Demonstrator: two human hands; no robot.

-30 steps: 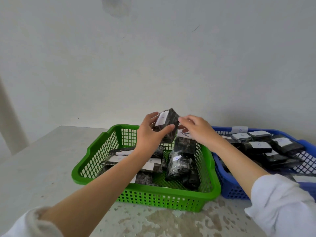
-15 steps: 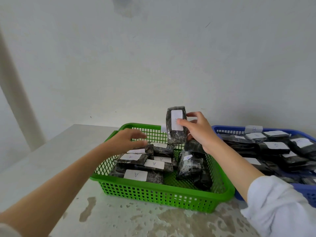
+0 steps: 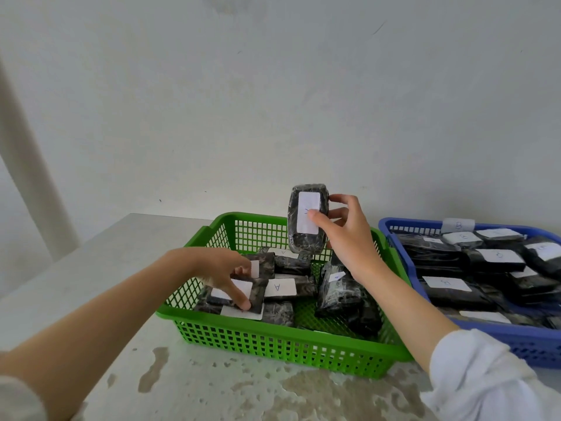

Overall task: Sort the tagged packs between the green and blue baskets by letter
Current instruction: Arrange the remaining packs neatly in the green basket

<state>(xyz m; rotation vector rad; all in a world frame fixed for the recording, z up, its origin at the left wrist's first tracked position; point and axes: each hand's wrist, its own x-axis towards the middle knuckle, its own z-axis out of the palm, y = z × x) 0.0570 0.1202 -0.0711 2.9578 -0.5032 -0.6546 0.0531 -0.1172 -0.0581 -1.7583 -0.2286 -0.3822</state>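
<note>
My right hand (image 3: 344, 235) holds a dark wrapped pack (image 3: 306, 220) upright above the back of the green basket (image 3: 273, 344); its white tag faces me, the letter partly under my thumb. My left hand (image 3: 224, 271) reaches down into the green basket and pinches a tagged pack (image 3: 239, 294) lying on the pile there. Other packs in the green basket show tags marked A (image 3: 280, 287). The blue basket (image 3: 534, 344) at the right holds several dark packs with white tags (image 3: 498, 256).
Both baskets stand side by side on a pale, stained tabletop (image 3: 212, 390) against a white wall. The table's left edge (image 3: 91, 238) runs diagonally, with a pale post (image 3: 30, 153) beyond it.
My left hand let go of the raised pack and dropped into the green basket onto another pack. My right hand now holds the raised pack alone, turned upright.
</note>
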